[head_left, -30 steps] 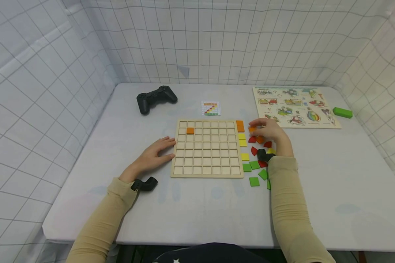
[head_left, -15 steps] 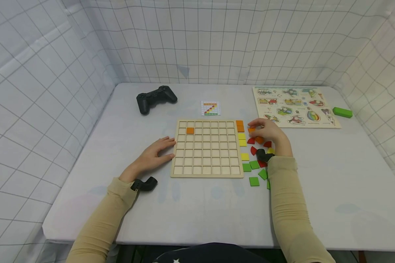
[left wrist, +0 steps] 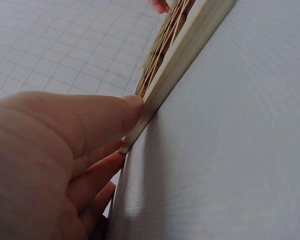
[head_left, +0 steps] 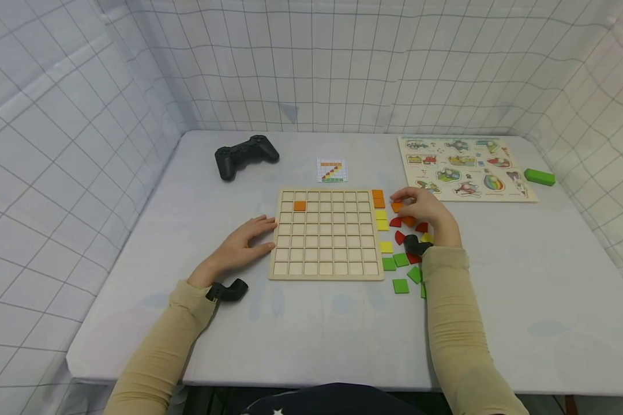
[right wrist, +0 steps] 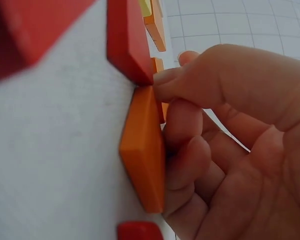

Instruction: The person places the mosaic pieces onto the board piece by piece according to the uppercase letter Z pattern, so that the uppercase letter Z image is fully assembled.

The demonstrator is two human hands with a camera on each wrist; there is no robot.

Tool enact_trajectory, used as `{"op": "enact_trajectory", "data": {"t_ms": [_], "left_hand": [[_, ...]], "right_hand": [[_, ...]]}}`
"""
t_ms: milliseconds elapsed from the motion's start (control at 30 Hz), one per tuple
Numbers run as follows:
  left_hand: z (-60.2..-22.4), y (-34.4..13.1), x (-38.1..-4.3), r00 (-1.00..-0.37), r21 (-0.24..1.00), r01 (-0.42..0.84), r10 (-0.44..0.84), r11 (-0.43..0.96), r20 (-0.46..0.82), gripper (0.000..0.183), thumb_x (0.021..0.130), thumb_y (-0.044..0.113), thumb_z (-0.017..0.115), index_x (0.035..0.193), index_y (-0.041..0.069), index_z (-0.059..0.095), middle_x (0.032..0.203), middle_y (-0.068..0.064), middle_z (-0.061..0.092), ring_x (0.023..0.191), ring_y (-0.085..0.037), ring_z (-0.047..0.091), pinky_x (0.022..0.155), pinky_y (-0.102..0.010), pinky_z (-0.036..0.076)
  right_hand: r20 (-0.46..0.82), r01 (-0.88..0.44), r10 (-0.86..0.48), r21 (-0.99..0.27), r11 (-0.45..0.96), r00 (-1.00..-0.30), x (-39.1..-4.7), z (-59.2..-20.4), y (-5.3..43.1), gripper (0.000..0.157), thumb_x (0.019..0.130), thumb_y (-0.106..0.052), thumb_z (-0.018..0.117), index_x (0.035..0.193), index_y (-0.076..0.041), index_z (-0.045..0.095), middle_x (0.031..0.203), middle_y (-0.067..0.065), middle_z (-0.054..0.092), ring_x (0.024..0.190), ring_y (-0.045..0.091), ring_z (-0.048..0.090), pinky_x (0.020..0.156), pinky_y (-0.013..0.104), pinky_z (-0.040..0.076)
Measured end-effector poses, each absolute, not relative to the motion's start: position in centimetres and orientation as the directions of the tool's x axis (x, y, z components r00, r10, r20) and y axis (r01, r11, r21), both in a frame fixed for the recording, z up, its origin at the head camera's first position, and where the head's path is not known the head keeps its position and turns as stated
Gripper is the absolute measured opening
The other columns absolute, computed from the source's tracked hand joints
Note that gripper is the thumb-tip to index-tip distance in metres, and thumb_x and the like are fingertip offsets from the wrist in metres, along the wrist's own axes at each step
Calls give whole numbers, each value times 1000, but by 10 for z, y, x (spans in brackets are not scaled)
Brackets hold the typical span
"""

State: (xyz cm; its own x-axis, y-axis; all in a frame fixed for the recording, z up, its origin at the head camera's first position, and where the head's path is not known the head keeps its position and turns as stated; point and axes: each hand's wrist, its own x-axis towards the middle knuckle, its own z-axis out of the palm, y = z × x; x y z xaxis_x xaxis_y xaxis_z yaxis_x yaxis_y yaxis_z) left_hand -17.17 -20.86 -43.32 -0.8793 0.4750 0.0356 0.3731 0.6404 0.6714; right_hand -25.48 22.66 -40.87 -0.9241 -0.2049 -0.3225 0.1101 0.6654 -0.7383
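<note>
A wooden grid board lies mid-table with one orange square tile in an upper-left cell. At its left edge my left hand rests, fingers extended; in the left wrist view its thumb and fingertips touch the board's side. To the right of the board, my right hand has its thumb and curled fingers at an orange tile, pinching it among the loose pieces. Another orange piece and a red piece are close to those fingers in the right wrist view.
Orange, yellow, red and green tiles lie right of the board. A pattern card lies behind it. A black game controller, picture puzzle board and green block stand farther back.
My right hand has shifted very slightly left, along with the orange tile and the red piece beside it. My left hand stays at the board's edge.
</note>
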Motion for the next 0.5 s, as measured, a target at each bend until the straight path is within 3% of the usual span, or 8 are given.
{"op": "enact_trajectory", "data": {"t_ms": [267,500], "left_hand": [[-433,-209,-172,-880,678,369,474,636,35,53,93,31,60,138,7,47,147,-7,38,140,-25,21,115,-41,15],[-433,-209,-172,-877,677,372,479,635,33,53,93,30,60,138,6,47,147,-9,38,140,-27,20,115,-41,14]], "right_hand": [[-297,86,-211,-743,664,-931,-255,-410,227,37,85,-11,67,121,-7,58,121,15,53,89,28,49,69,30,48],[-310,103,-204,-743,661,-929,-255,-410,227,38,85,-14,69,121,-6,58,114,15,54,85,27,50,67,29,48]]}}
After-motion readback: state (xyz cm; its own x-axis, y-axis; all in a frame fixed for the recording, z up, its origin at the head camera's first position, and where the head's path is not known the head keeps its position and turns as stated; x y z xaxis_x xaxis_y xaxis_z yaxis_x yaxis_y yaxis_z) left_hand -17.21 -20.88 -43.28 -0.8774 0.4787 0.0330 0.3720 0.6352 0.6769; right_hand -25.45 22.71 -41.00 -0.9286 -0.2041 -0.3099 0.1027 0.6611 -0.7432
